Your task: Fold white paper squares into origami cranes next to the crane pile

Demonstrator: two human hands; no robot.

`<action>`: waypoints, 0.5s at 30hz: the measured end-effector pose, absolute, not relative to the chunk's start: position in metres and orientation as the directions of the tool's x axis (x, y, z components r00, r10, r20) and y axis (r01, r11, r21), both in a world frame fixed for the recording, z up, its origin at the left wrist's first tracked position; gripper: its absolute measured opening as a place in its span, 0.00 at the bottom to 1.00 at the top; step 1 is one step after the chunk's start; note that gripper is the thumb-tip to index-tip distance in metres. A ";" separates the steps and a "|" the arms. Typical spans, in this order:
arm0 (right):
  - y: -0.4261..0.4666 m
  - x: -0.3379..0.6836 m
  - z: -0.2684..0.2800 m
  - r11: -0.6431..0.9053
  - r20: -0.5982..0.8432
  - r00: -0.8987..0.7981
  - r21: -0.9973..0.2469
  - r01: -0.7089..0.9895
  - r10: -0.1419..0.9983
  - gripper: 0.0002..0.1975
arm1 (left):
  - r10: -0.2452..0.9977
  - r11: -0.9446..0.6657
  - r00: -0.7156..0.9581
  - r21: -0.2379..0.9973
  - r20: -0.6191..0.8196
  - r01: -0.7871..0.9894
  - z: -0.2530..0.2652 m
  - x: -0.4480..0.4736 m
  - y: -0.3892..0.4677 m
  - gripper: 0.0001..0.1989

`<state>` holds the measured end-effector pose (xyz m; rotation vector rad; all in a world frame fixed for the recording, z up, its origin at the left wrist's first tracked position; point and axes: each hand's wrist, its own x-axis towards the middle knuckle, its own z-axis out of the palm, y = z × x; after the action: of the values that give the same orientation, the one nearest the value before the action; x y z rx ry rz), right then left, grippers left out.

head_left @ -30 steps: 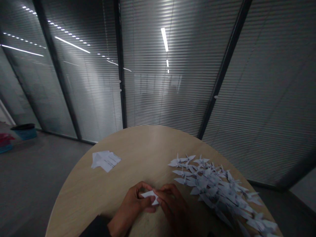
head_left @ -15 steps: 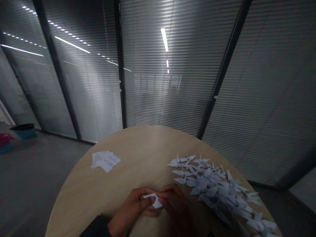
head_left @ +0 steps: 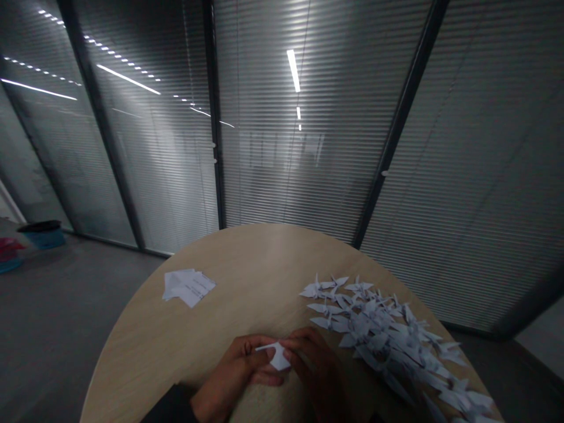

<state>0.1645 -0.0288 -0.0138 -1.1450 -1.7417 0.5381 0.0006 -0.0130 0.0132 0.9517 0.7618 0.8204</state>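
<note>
Between my two hands, near the front of the round table, is a small folded piece of white paper (head_left: 279, 359). My left hand (head_left: 249, 361) pinches it from the left, thumb on top and fingers beneath. From the right, my right hand (head_left: 311, 361) grips its other edge with thumb and fingertips. The fingers cover part of the paper, so its full shape is hidden. Close to my right hand spreads a heap of white folded paper cranes (head_left: 379, 323). A small stack of white paper sheets (head_left: 189, 286), some printed, lies to the left.
The round wooden table (head_left: 264, 258) stands before a glass partition with blinds (head_left: 291, 176). On the floor at far left are a blue bin (head_left: 44, 235) with a black liner and a pink-and-blue container (head_left: 9, 255).
Both hands keep hold of the paper in nearly the same place. The fingers have shifted slightly, and a little more of the folded paper shows between the thumbs.
</note>
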 end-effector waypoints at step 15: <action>-0.024 0.166 -0.001 0.057 0.084 0.057 -0.928 0.369 0.995 0.17 | 0.899 0.325 0.412 0.855 -0.146 -0.405 0.018 -0.001 -0.013 0.19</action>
<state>0.1661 -0.0239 -0.0006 -1.4552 -1.4549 0.8995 -0.0011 -0.0127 0.0178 0.8397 0.7039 0.9542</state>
